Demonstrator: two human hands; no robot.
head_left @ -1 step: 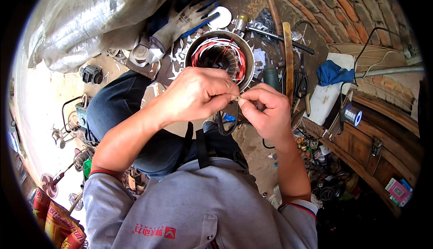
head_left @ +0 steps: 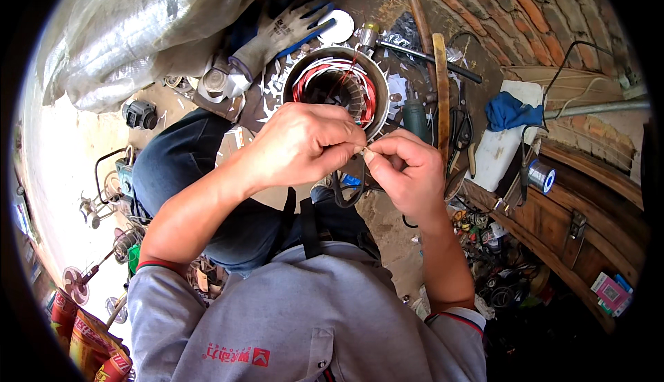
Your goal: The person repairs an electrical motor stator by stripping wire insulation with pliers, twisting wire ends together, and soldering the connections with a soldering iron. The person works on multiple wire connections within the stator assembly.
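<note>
My left hand [head_left: 308, 143] and my right hand [head_left: 409, 171] meet just in front of a motor stator [head_left: 382, 77], each pinched shut. Between the fingertips is a thin, brownish wire [head_left: 363, 150], mostly hidden by the fingers. Inside the stator's round metal housing lie red windings [head_left: 368, 91] wrapped with white sleeving. My left hand covers the near-left part of its rim. Below the hands hangs a loop of dark cable [head_left: 340, 194].
Right of the stator are a dark green tool [head_left: 415, 115], a wooden stick [head_left: 441, 91] and a black-gripped bar [head_left: 465, 72]. A work glove [head_left: 277, 36] lies at the back among white paper scraps. A solder spool [head_left: 541, 176] rests on the wooden furniture at right.
My right hand has shifted very slightly to the left. Both hands keep the same pinch, and the things around them stay put.
</note>
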